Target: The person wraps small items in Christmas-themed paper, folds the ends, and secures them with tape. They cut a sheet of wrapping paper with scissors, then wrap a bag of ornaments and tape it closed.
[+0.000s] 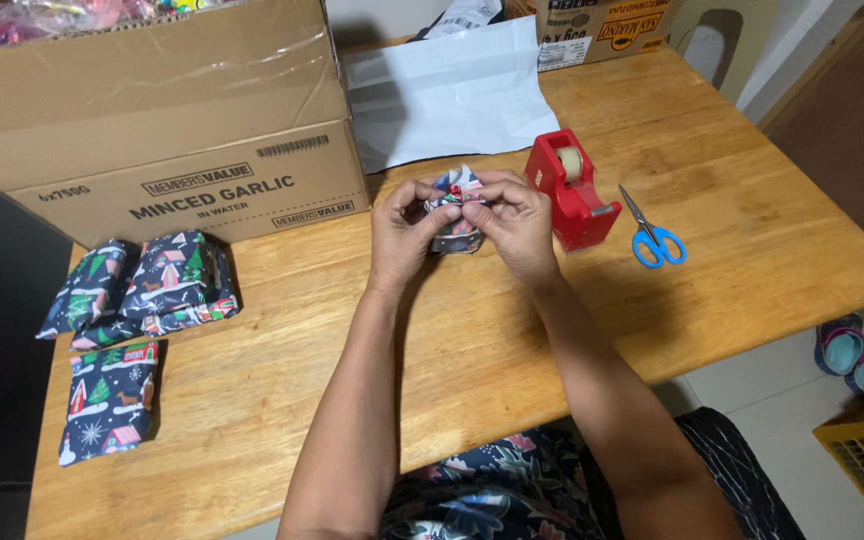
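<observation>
Above table [752, 250], both hands [404, 228] [515, 222] pinch small parcel [457, 225].

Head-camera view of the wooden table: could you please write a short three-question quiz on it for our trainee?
1. True or false: the blue-handled scissors lie apart from the red plastic tape dispenser.
2. Which hands grip the small parcel in dark festive wrapping paper? A) left hand only B) right hand only C) both
3. How many wrapped parcels of the same paper lie at the table's left end, in front of the large brown cardboard box?

Key: 1 true; 2 C; 3 about four, though the overlapping ones are hard to separate.
</observation>
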